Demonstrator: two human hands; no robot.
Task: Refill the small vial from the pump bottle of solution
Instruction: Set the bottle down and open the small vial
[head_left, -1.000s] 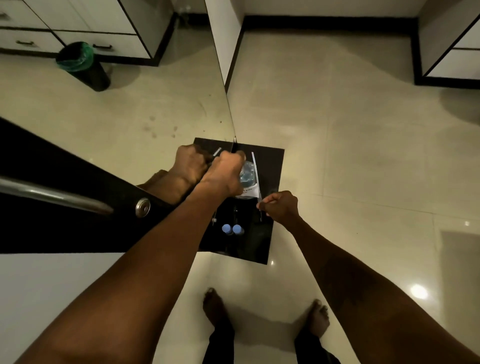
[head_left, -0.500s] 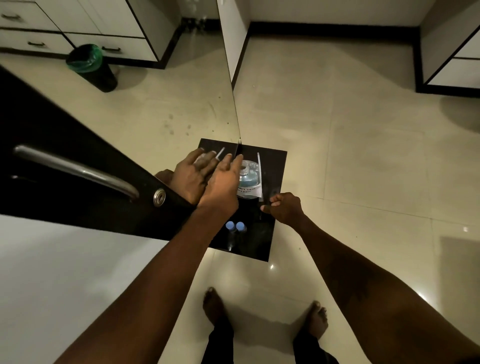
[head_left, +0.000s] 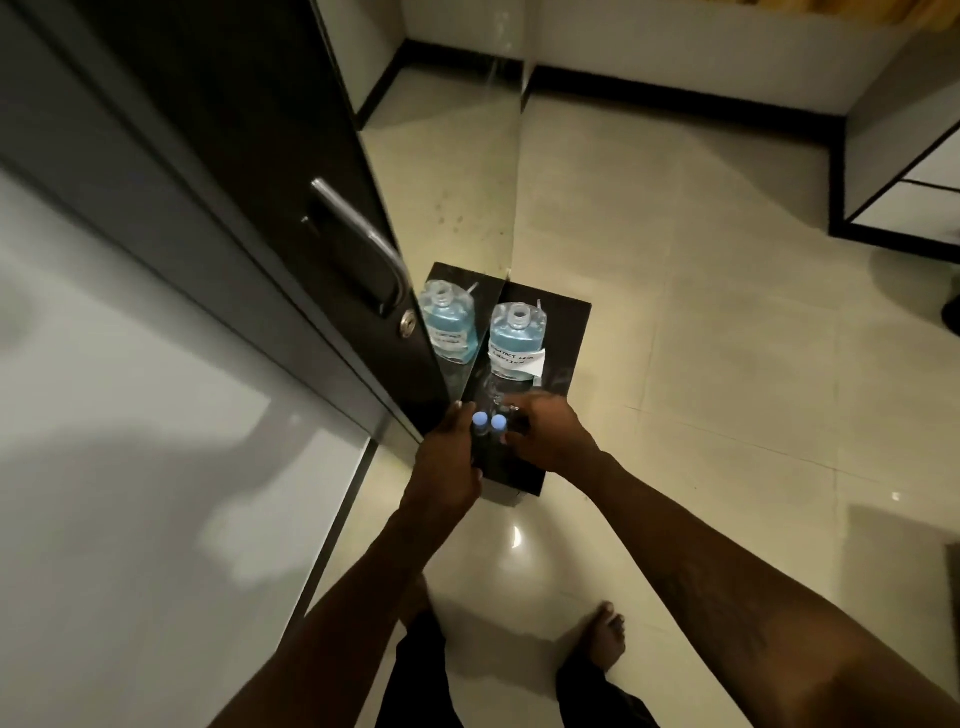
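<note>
- Standing upright on the near part of the small dark table (head_left: 563, 332), the vial (head_left: 498, 427) shows you a pale blue cap; its long axis runs vertical, so you look almost straight down on it.
- Left of it, a second blue cap (head_left: 480, 419) looks to be its mirror image in the glossy panel (head_left: 457, 171) that the table butts against.
- Your left hand (head_left: 447, 462) sits just left of the vial, fingers loosely curled, fingertips close to the cap; whether they touch it you cannot tell.
- Your right hand (head_left: 550, 436) sits just right of the vial, fingers bent in toward it; it appears to pinch a small pale item at the fingertips, too blurred to name.
- Both hands flank the vial about equally; neither is clearly nearer.
- Bottle of solution (head_left: 514, 343): beyond the vial, on the far part of the table, well clear of your hands. Clear plastic, rounded shoulders, blue liquid inside, white handwritten label across the front. Its neck stands open, with no pump fitted.
- Bottle reflection (head_left: 447, 332): left of the real bottle, in the panel.
- Table top: black, smooth, shiny. Floor tiles (head_left: 727, 364): cream, polished, catching glare.
- Judgement: uncapping the vial comes next, and it needs a steadying grip since the vial is narrow and tippable.
</note>
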